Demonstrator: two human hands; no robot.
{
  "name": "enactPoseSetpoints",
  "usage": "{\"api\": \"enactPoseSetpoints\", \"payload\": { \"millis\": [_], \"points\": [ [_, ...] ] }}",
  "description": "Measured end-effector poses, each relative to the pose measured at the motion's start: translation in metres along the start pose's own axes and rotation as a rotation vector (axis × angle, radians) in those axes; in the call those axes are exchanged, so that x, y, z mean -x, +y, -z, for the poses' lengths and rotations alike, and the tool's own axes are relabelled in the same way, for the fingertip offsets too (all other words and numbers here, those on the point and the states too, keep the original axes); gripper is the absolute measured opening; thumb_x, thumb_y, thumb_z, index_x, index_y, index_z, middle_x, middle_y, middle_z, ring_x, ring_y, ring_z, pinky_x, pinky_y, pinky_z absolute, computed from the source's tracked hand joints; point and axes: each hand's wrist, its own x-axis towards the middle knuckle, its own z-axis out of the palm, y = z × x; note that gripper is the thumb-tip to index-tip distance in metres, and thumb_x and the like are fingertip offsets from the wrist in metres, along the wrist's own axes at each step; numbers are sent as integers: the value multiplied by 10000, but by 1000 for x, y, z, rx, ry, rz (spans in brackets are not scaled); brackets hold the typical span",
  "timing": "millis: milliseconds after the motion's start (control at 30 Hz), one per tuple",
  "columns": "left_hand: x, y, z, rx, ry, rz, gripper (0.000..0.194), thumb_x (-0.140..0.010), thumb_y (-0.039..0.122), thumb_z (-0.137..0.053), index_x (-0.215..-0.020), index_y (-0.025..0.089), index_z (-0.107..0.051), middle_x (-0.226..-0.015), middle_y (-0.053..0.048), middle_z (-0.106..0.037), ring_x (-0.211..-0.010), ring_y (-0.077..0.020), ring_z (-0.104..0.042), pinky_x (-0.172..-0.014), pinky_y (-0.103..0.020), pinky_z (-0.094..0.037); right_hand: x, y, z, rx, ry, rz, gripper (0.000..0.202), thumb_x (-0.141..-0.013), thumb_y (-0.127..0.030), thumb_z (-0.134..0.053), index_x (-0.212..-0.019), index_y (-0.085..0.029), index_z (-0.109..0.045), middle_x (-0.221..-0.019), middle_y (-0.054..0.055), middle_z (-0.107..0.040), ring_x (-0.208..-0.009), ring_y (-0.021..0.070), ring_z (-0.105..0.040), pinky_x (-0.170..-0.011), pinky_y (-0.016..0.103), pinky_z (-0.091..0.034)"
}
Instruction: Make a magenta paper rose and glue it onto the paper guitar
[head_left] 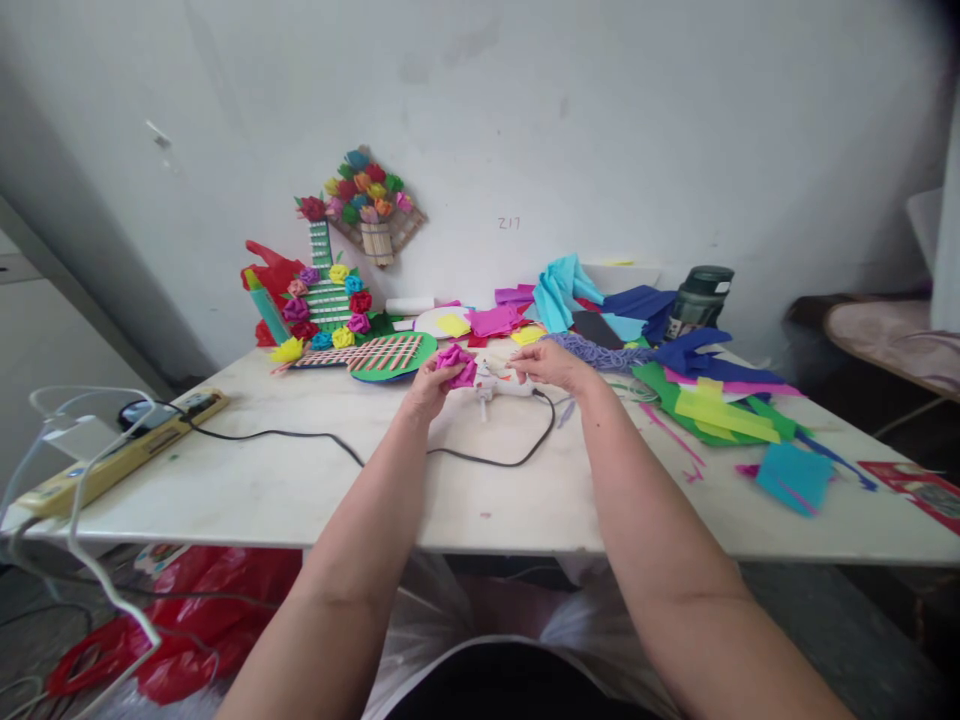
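My left hand [432,386] is closed on a magenta crepe-paper flower [457,367] over the middle of the table. Just right of it is a white hot glue gun [510,385] on its small stand, with a black cord running from its back end. My right hand [549,364] is beside and slightly above the glue gun, its fingertips drawn together near the gun's front part. What those fingertips pinch, if anything, is too small to make out.
A power strip [127,455] with cables lies at the left. Behind stand a flower-covered guitar-shaped craft [330,300] and a paper bouquet [375,200] against the wall. Coloured paper scraps [720,410], purple shredded strands [600,352] and a dark bottle [699,302] are at the right.
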Motion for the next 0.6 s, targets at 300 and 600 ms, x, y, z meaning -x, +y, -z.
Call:
{"api": "enactPoseSetpoints", "payload": {
  "millis": [300,600],
  "points": [
    [2,0,1,-70,-83,72,373,-532,152,-792,-881,125,-660,-834,-60,-704,-725,-173,-656,-665,-277,-510,-3,1,-2,56,57,62,365,-734,-455,-580,-759,-113,-705,-523,-24,-534,-494,80,-359,-517,236,-292],
    [4,2,-1,-141,-124,104,488,-532,150,-792,-999,114,-655,-862,-72,-702,-728,-176,-661,-662,-269,-510,2,-12,-3,120,23,90,314,-711,-402,-558,-517,-155,-556,-535,-13,-510,-512,80,-371,-542,242,-298]
  ]
}}
